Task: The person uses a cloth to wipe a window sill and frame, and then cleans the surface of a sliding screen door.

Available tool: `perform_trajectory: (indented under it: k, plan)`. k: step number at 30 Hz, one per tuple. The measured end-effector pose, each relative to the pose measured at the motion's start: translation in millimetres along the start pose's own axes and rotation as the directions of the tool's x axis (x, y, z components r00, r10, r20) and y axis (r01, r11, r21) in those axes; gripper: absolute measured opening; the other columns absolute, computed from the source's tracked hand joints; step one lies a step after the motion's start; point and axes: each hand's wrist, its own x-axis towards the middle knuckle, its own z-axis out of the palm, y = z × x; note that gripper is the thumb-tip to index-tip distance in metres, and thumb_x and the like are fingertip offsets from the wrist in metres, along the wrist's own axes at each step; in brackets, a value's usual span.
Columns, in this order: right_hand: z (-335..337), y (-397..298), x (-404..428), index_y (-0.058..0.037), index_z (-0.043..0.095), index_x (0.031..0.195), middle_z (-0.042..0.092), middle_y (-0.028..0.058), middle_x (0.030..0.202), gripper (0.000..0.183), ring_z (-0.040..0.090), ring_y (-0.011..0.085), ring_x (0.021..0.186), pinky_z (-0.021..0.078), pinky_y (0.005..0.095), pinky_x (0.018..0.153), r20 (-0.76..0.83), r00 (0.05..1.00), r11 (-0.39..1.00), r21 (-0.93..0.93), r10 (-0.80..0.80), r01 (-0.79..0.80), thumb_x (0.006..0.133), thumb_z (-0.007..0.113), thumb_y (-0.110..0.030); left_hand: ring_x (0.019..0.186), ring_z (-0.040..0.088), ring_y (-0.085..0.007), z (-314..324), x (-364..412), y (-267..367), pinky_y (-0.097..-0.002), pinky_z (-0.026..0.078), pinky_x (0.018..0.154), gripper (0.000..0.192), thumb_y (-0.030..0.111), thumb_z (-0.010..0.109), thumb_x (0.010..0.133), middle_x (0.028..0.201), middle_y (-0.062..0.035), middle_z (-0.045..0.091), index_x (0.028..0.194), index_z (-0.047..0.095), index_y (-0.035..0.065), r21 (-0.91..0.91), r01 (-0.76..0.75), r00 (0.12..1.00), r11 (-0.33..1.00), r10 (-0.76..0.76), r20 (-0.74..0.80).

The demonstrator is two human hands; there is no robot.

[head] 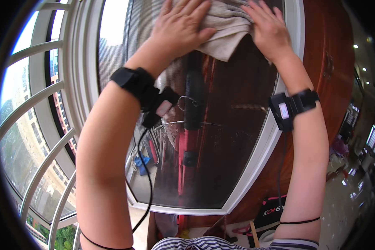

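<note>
A beige and grey striped cloth lies bunched against a framed mesh screen at the top of the view. My left hand presses on the cloth's left part, fingers spread and thumb over its edge. At the cloth's right side, my right hand holds it near the white frame, slightly blurred. The cloth's upper end runs out of view. Both wrists wear black strapped devices, the left device and the right device, each with a cable.
White curved window bars stand at left, with buildings outside. Through the mesh show a red and black upright object and a blue item. A reddish wooden door is at right. A black bag sits low, below the frame.
</note>
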Motion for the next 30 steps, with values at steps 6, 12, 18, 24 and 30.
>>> perform_trajectory:
  k: [6, 12, 18, 24, 30]
  plan:
    - [-31, -56, -107, 0.0016, 0.049, 0.119, 0.049, 0.0214, 0.123, 0.040, 0.044, 0.0377, 0.117, 0.0288, 0.0479, 0.101, 0.098, 0.981, 0.986, -0.013, 0.166, -0.165, 0.080, 0.048, -0.007, 0.120, 0.041, -0.0252, -14, -26, 67, -0.0460, 0.026, 0.101, 0.053, 0.024, 0.056, 0.072, 0.126, -0.0102, 0.048, 0.120, 0.049, 0.0048, -0.286, -0.120, 0.992, 0.951, 0.124, -0.002]
    - [-87, -163, -252, 0.0020, 0.055, 0.114, 0.050, 0.0217, 0.121, 0.035, 0.045, 0.0390, 0.117, 0.0307, 0.0490, 0.099, 0.399, 0.895, 0.927, 0.220, 0.199, -0.304, 0.080, 0.049, -0.008, 0.119, 0.042, -0.0263, -65, -152, 135, -0.0477, 0.025, 0.101, 0.060, 0.024, 0.060, 0.069, 0.125, -0.0108, 0.048, 0.124, 0.047, 0.0044, -0.548, -0.065, 0.844, 0.834, 0.339, 0.416]
    - [-84, -175, -257, -0.0017, 0.057, 0.111, 0.048, 0.0163, 0.126, 0.034, 0.037, 0.0343, 0.124, 0.0209, 0.0465, 0.104, 0.421, 0.881, 0.885, 0.297, 0.216, -0.359, 0.080, 0.050, -0.011, 0.122, 0.041, -0.0241, -66, -189, 148, -0.0474, 0.022, 0.104, 0.055, 0.021, 0.052, 0.072, 0.127, -0.0101, 0.048, 0.125, 0.048, 0.0053, -0.496, -0.120, 0.902, 0.860, 0.303, 0.308]
    - [-44, -76, -131, 0.0038, 0.045, 0.123, 0.040, 0.0232, 0.131, 0.046, 0.034, 0.0388, 0.125, 0.0224, 0.0515, 0.104, 0.190, 0.940, 0.950, 0.077, 0.284, -0.303, 0.081, 0.049, -0.014, 0.125, 0.037, -0.0271, -28, -36, 91, -0.0471, 0.023, 0.102, 0.061, 0.015, 0.052, 0.065, 0.129, -0.0122, 0.045, 0.124, 0.045, 0.0035, -0.421, -0.175, 0.970, 0.890, 0.229, 0.080]
    - [13, -6, -18, -0.0005, 0.041, 0.127, 0.037, 0.0210, 0.135, 0.046, 0.031, 0.0366, 0.127, 0.0204, 0.0469, 0.106, 0.047, 0.939, 0.938, 0.055, 0.340, -0.342, 0.084, 0.044, -0.016, 0.126, 0.036, -0.0233, 12, 48, 8, -0.0420, 0.026, 0.103, 0.055, 0.016, 0.053, 0.071, 0.133, -0.0081, 0.044, 0.125, 0.046, 0.0089, -0.218, -0.197, 0.980, 0.956, 0.189, -0.053]
